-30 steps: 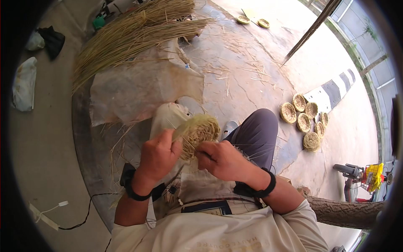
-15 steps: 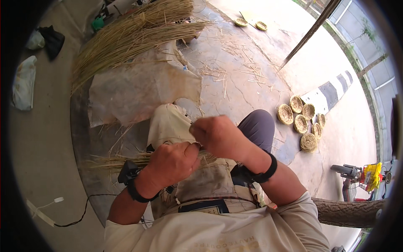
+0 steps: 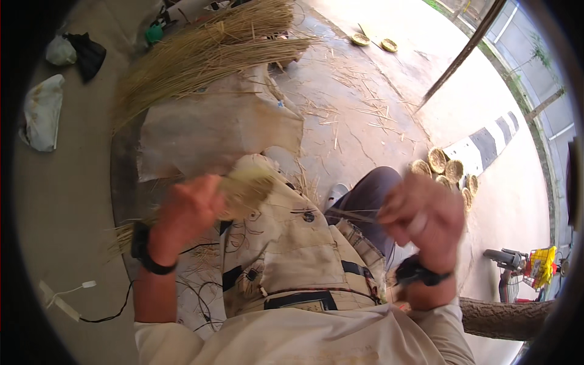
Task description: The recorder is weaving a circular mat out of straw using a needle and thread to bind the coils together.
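My left hand (image 3: pixel 190 210) is closed on a small straw piece (image 3: pixel 248 190), a pale, rounded weave or coil smeared by motion, with loose stalks trailing behind to the left. Out to the right, my right hand (image 3: pixel 423 210) is closed in a pinch, also blurred. A thin strand (image 3: pixel 356 214) runs from its fingers toward the left; whether it joins the straw piece cannot be made out. Beneath both hands lies a stained cream apron (image 3: pixel 298 258) over my lap.
A large bundle of dry straw (image 3: pixel 207 52) lies at the far left beside a pale sheet (image 3: pixel 201 131). Several small round straw baskets (image 3: pixel 454 171) sit at the right, near a striped board (image 3: pixel 483 146). Straw scraps (image 3: pixel 359 91) litter the ground. A wooden pole (image 3: pixel 465 58) slants at far right.
My hands were close together over my lap; now they are wide apart, the left moved left with the straw piece, the right moved right with the strand stretched out.
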